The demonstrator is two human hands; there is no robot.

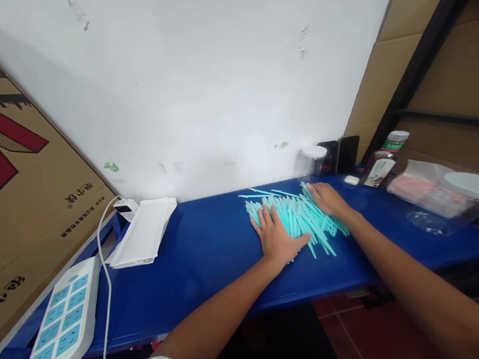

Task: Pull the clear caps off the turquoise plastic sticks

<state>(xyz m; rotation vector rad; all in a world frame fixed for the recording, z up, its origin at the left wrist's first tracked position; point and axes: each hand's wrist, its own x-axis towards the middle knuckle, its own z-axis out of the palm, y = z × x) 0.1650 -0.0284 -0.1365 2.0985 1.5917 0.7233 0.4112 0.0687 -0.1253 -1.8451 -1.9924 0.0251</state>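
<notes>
A heap of thin turquoise plastic sticks (297, 219) with paler, whitish ends lies on the blue table. My left hand (276, 240) rests flat on the heap's near left side, its fingers spread and the thumb pointing right. At the far right side of the heap, my right hand (327, 200) lies cupped against the sticks, its fingers reaching left and partly hidden. Neither hand visibly grips a stick. A few sticks lie loose behind the main heap, toward the wall.
White paper sleeves (145, 232) lie at left, beside a power strip (61, 323) and its cable. Toward the right stand a lidded clear jar (312, 160), a phone (347, 154), a brown bottle (383, 161) and a larger white-lidded container (473, 186). A white wall (217, 93) borders the table.
</notes>
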